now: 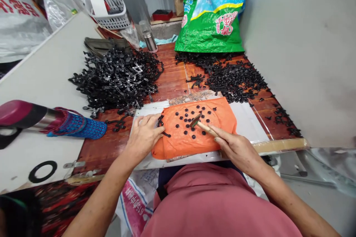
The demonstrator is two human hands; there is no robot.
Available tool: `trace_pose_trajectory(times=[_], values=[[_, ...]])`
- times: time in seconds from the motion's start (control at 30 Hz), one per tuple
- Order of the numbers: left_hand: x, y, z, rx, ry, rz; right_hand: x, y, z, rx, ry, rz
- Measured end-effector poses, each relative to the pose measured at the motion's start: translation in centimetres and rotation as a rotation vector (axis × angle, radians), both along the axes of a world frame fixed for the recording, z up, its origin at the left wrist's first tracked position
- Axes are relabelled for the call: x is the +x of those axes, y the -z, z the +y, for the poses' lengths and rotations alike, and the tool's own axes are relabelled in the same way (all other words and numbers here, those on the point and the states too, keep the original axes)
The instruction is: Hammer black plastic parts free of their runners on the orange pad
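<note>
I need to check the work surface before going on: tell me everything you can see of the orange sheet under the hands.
The orange sheet looks like thin plastic or cloth, creased, spread flat over a pale board on the wooden table. Many small black round pieces dot its top. The left hand presses on its left edge, by a black strip piece there. The right hand rests at its lower right edge, holding a small wooden-handled hammer whose head sits over the sheet's middle.
</note>
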State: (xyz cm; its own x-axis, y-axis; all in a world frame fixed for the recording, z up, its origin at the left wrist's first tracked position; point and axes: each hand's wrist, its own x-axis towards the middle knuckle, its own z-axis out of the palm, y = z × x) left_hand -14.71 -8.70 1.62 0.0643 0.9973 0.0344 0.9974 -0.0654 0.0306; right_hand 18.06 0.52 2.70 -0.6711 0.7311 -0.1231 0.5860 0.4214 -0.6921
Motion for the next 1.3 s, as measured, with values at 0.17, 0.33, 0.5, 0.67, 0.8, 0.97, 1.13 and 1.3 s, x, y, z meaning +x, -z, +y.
trace_pose_trajectory(times=[0.17,0.33,0.5,0.67,0.8,0.97,1.13,1.3], values=[[-1.2,0.7,0.4,0.033,0.246,-0.046,0.0,-0.2,-0.1,0.002,0.029,0.028],[-0.7,0.0,0.7,0.058,0.015,-0.294,0.4,-0.2,-0.5,-0.012,0.087,0.011],[1.2,0.5,1.2,-0.128,-0.101,-0.540,0.6,0.1,-0.6,-0.069,0.072,-0.082],[2.0,1.6,1.4,-0.162,-0.148,-0.488,1.0,0.7,-0.5,-0.064,0.076,-0.103],[2.3,1.7,1.3,-0.169,-0.142,-0.462,1.2,1.2,-0.5,-0.042,0.078,-0.108],[2.7,1.7,1.4,-0.194,-0.156,-0.435,1.1,1.2,-0.6,-0.041,0.062,-0.109],[2.4,1.7,1.4,-0.176,-0.144,-0.499,1.1,1.1,-0.6,-0.034,0.061,-0.110],[2.1,1.6,1.3,-0.166,-0.132,-0.506,0.9,1.0,-0.6,-0.024,0.070,-0.118]])
